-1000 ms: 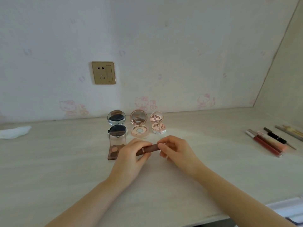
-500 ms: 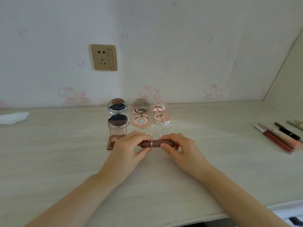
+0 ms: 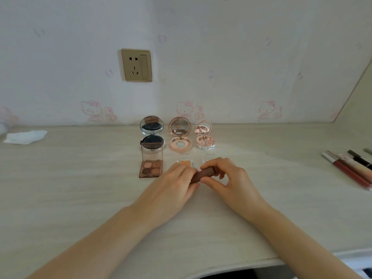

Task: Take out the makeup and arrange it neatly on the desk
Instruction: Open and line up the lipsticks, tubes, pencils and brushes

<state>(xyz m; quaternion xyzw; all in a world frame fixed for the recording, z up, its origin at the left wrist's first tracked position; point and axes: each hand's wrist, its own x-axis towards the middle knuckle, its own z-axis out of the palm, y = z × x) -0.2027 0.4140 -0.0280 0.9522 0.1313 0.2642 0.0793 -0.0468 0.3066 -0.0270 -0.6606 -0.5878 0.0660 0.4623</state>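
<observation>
Pale wood-grain desk (image 3: 80, 198) runs the full width, wallpapered wall behind w/ a gold socket plate (image 3: 136, 65). Both forearms come in from the bottom edge and meet mid-desk. Left hand (image 3: 171, 190): fingers curled over the left end of a brown lipstick tube (image 3: 202, 175), thumb underneath, gripping it. Right hand (image 3: 229, 182): fingers bent round the tube's right end, thumb tip pressed on its near side, also gripping. Tube lies roughly level, right end tilted a bit away, held between the 2 hands just above the desk; can't tell if it touches.

Behind the hands, a row of 3 open round compacts: dark one (image 3: 151, 135), rose-gold one (image 3: 180, 137), small pink one (image 3: 204, 135). In front of the dark one, an open eyeshadow palette (image 3: 151, 166). Orange pan (image 3: 184, 162) just beyond left fingers. Far right: lip gloss tubes (image 3: 350, 170) side by side. Far left: white tissue (image 3: 25, 136).
</observation>
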